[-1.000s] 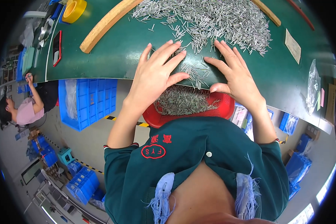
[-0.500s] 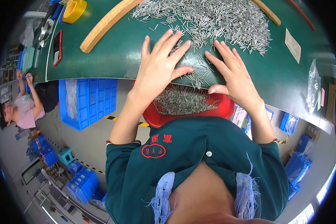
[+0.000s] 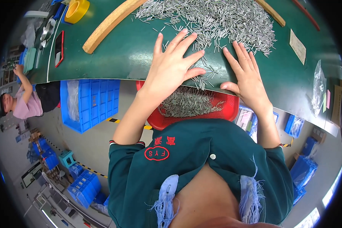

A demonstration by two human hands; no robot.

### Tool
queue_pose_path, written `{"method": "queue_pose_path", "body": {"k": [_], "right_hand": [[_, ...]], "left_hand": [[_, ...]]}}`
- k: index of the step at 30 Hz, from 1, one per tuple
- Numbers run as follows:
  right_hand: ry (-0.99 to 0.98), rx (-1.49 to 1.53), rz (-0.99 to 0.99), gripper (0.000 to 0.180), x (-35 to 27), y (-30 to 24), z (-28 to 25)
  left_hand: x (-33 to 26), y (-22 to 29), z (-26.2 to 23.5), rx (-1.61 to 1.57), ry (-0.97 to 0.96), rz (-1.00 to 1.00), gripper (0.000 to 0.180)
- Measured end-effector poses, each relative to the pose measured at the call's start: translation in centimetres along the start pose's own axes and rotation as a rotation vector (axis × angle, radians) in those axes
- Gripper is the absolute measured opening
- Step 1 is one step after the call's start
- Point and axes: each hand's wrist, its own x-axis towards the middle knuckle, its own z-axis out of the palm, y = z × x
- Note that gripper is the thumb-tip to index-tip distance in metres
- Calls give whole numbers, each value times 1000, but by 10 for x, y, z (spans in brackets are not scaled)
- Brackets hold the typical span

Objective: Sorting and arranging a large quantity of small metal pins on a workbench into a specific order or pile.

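A broad pile of small metal pins (image 3: pixel 220 21) lies on the green tabletop (image 3: pixel 114 62). My left hand (image 3: pixel 173 60) rests spread on the table at the pile's near side, thumb beside a loose group of pins (image 3: pixel 203 78) near the front edge. Across that group, my right hand (image 3: pixel 247 76) lies with fingers stretched out and its fingertips by the pile's lower border. Neither hand grips anything. Below the table edge sits a red perforated basket (image 3: pixel 231 108), partly covered by my left forearm, with many more pins (image 3: pixel 190 102) in it.
Wooden strips (image 3: pixel 106 28) flank the pile. At left are a yellow tape roll (image 3: pixel 76 10) and a red-edged phone (image 3: pixel 59 49); at right, a paper card (image 3: pixel 297 46) and a clear plastic bag (image 3: pixel 318 89). A blue crate (image 3: pixel 91 104) stands below the table. Another person (image 3: pixel 28 100) sits far left.
My left hand has shifted right and my right hand slightly right, both still spread. The loose pins between them have moved a little. The other person's arms have changed position.
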Motion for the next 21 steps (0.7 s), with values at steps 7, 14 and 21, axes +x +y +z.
{"method": "queue_pose_path", "body": {"k": [7,14,21], "right_hand": [[-41,18,-1,95,-1,-8,0],[-56,254,-110,95,4,-13,-1],[11,203,-70,85,3,-6,-7]], "left_hand": [[3,0,-3,99,5,100,51],[6,-16,-4,3,267,11,16],[-14,-60,-25,168,413,-262,11]]}}
